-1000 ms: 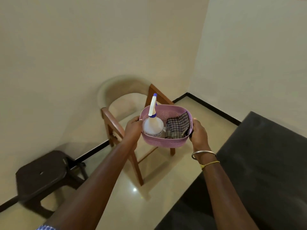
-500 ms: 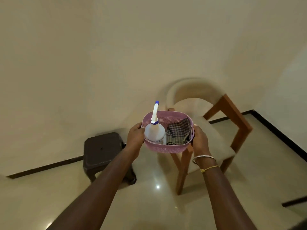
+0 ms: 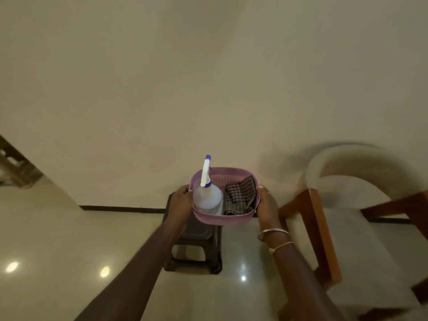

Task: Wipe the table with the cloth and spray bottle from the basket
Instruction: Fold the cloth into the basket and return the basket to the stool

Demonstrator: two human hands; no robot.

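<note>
- Just left of centre, the left hand (image 3: 180,201) grips the pink basket (image 3: 222,220) at its left rim, thumb on top.
- Inside, a spray bottle (image 3: 207,198) stands left of a checked cloth (image 3: 239,198), above a dark stool (image 3: 196,237).
- Right hand (image 3: 267,203) clasps the opposite rim.

A lilac perforated plastic basket (image 3: 222,220) is being held level in the air, the left hand (image 3: 181,200) gripping its left end and the right hand (image 3: 267,202) its right end. A spray bottle (image 3: 206,199) with a cloudy white body, blue collar and blue-tipped white head is standing upright in the basket's left half, its head rising above the rim. A dark checked cloth (image 3: 239,196) is lying crumpled in the right half, one corner leaning against the right wall.
</note>
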